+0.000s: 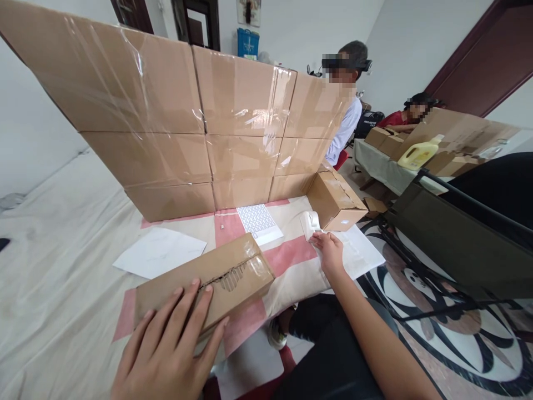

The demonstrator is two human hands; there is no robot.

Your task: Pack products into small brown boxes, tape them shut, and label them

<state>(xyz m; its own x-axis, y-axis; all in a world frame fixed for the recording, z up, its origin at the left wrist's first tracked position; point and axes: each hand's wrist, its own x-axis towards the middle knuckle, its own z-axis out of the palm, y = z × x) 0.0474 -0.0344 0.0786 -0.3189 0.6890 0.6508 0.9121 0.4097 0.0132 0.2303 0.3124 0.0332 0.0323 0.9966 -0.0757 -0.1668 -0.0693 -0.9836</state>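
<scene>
My left hand (175,333) lies with its fingers spread over the top of a long cardboard box (233,272). The box's top has a torn seam and a patch of clear tape near its far end. Farther off to the right, my right hand (330,253) pinches the near end of a small white tape dispenser (310,223), beside an upright-edged cardboard box (341,208). White paper (360,253) lies partly beneath my right wrist. Between the hands and the stacked boxes rests a white sheet printed like a keyboard (260,222).
A wall of taped cardboard boxes (241,100) stands across the table's far side. Another white paper (160,253) lies at left on the pink-and-cream cloth (291,253). A dark folding chair (458,239) is at right. Two people sit beyond, one near a yellow jug (420,153).
</scene>
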